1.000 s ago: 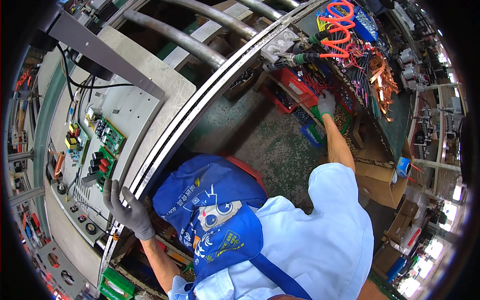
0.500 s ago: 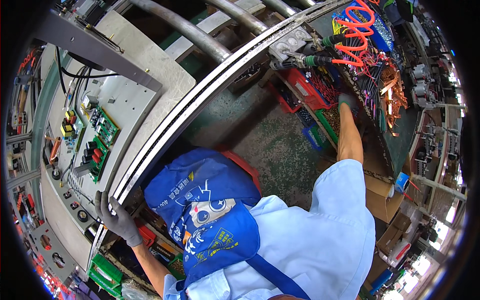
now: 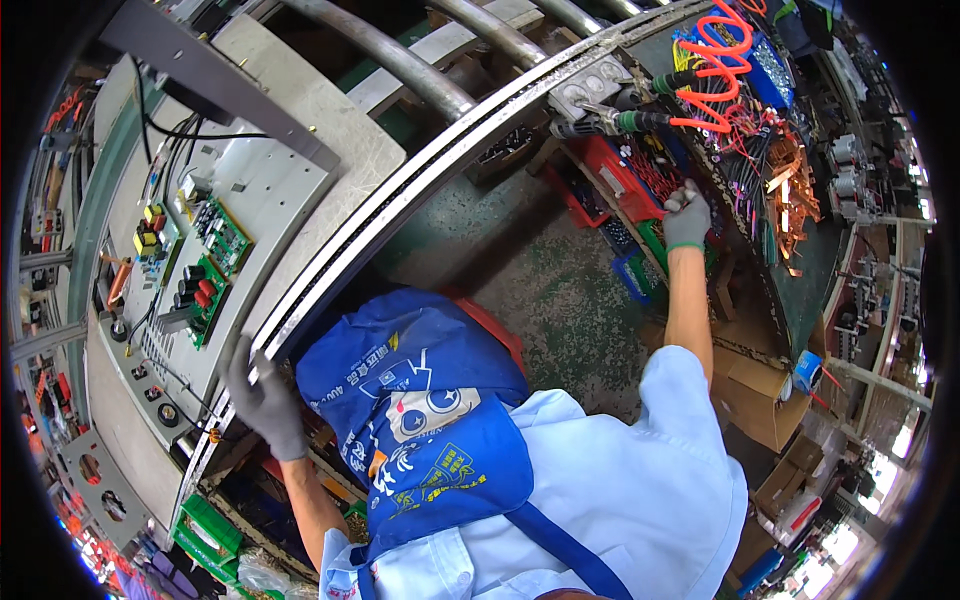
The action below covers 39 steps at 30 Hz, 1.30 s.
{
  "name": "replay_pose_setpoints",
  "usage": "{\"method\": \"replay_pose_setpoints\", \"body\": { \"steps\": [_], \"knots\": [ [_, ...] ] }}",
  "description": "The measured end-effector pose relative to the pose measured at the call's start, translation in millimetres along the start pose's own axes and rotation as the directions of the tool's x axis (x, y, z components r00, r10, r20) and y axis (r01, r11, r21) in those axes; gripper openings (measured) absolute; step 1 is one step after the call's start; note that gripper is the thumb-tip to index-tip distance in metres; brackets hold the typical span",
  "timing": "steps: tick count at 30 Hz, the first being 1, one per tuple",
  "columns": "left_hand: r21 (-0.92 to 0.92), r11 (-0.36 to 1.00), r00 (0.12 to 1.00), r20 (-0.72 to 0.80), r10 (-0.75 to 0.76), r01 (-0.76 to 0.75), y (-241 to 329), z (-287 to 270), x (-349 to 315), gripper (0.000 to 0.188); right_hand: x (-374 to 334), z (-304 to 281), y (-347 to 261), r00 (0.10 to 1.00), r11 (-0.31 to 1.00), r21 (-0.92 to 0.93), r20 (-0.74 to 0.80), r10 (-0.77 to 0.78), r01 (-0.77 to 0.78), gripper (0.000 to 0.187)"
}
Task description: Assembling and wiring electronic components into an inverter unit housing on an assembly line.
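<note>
My left hand [image 3: 264,400], in a grey glove, is raised over the white rail [image 3: 215,425] at the front of the workbench. Its fingers are stretched and apart, somewhat smeared by motion, and nothing shows in them. Nearby on the bench is a grey metal panel [image 3: 262,185] carrying green circuit boards [image 3: 222,236]. My right hand [image 3: 688,220], gloved in grey with a green cuff, hangs above the small parts bins at the right. Its fingers are curled together; whatever they may hold is too small to make out. A red bin [image 3: 622,185] lies just beside it.
An orange coiled air hose [image 3: 722,75] hangs over the right bench, near wire bundles and copper strips [image 3: 788,200]. Metal rollers [image 3: 400,65] lie beyond the rail. A cardboard box [image 3: 755,395] stands below the right bench. Green bins [image 3: 207,535] sit at lower left.
My right hand has come up out of the bins, where it was mostly hidden, and its fingers are now curled. My left hand has shifted up and slightly right.
</note>
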<state>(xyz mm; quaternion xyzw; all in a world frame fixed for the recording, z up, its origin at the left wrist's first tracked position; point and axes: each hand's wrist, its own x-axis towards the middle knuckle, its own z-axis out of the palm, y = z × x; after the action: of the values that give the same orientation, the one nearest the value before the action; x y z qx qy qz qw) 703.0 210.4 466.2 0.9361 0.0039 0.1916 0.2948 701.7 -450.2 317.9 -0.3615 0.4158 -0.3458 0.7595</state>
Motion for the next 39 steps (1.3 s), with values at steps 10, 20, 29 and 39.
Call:
{"method": "replay_pose_setpoints", "body": {
  "steps": [10,20,29,39],
  "knots": [
    [-0.59,0.643,0.765,0.644,0.01,0.489,68,106,2,0.048,-299,114,8,0.59,0.853,-0.516,0.668,0.454,-0.073,0.02],
    [-0.673,-0.111,0.672,0.739,-0.058,0.731,32,59,16,0.046,-364,184,27,-0.138,0.691,-0.636,0.694,0.707,0.343,0.02],
    [-0.787,-0.204,0.757,0.616,-0.217,0.582,0,-2,11,0.023,-427,293,87,-0.338,0.382,0.274,0.935,0.11,0.883,0.04],
    [-0.813,-0.274,0.831,0.552,-0.078,0.514,-18,-27,23,0.04,-457,392,169,-0.616,0.327,0.576,0.787,0.025,0.749,0.024]
  ]
}}
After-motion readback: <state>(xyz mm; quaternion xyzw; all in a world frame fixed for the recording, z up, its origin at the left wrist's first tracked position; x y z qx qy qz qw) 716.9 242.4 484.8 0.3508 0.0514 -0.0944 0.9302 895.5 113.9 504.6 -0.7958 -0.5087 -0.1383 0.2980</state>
